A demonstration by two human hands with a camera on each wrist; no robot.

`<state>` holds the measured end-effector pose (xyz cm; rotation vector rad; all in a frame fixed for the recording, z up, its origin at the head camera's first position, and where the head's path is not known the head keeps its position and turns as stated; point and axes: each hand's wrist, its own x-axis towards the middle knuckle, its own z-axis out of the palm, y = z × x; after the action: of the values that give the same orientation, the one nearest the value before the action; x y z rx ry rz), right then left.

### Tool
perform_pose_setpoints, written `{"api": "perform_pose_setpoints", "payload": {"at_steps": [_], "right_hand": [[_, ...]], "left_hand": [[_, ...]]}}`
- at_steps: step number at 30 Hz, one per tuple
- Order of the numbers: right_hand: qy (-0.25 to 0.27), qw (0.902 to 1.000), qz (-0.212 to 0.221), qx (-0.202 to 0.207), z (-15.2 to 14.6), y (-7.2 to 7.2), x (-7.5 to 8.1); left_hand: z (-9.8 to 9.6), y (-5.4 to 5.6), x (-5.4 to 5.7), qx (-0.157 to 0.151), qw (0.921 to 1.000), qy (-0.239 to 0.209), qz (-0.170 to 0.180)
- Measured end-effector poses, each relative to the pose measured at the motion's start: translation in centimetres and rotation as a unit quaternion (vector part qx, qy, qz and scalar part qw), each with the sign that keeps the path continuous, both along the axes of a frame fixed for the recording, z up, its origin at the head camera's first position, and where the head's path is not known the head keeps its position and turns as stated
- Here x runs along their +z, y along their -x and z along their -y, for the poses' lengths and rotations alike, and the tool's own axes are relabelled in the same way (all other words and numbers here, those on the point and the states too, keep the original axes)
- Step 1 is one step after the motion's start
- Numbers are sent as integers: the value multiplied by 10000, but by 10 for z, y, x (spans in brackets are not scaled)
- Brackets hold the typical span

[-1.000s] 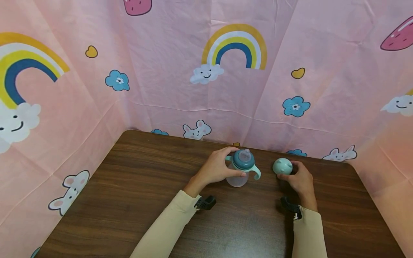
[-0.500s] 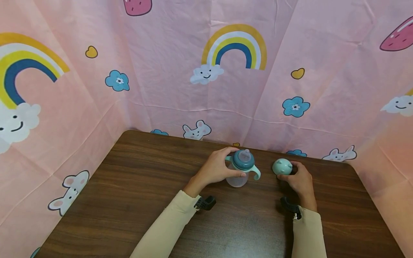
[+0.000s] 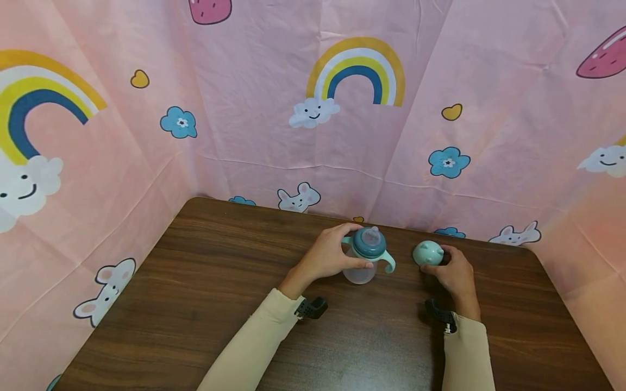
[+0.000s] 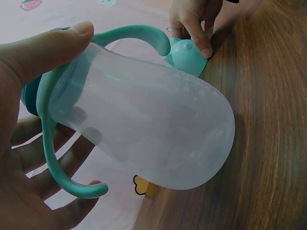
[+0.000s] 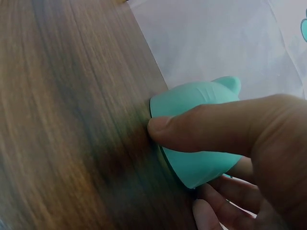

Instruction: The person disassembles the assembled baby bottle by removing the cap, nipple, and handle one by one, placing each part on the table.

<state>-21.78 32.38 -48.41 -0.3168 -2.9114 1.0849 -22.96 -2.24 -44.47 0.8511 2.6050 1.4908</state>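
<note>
A baby bottle [image 3: 360, 272] with a clear body, a dark teal collar, a teat on top and two mint handles stands upright on the table. My left hand [image 3: 326, 254] grips it near the collar, thumb on the near side and fingers behind, as the left wrist view shows. To its right, a mint dome-shaped cap [image 3: 427, 253] with small ears sits rim down on the tabletop. My right hand [image 3: 454, 271] holds this cap from the right; in the right wrist view the thumb lies along its side, close to the rim [image 5: 165, 160].
The brown wooden table [image 3: 215, 282] fills the lower part of the head view. A pink curtain [image 3: 254, 130] printed with rainbows, clouds and rabbits hangs right behind its back edge and along both sides. Each wrist wears a black band [image 3: 312, 308].
</note>
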Motion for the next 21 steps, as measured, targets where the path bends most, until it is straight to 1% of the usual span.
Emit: {"api": "perform_pose_setpoints", "payload": {"at_steps": [9,21], "right_hand": [[-28,10000,-4,33,-3,2,-3],[48,9999,97,64,-4,3,-2]], "left_hand": [[-1,0,2,-20,10000,13,33],[0,0,3,-4,10000,9,67]]}}
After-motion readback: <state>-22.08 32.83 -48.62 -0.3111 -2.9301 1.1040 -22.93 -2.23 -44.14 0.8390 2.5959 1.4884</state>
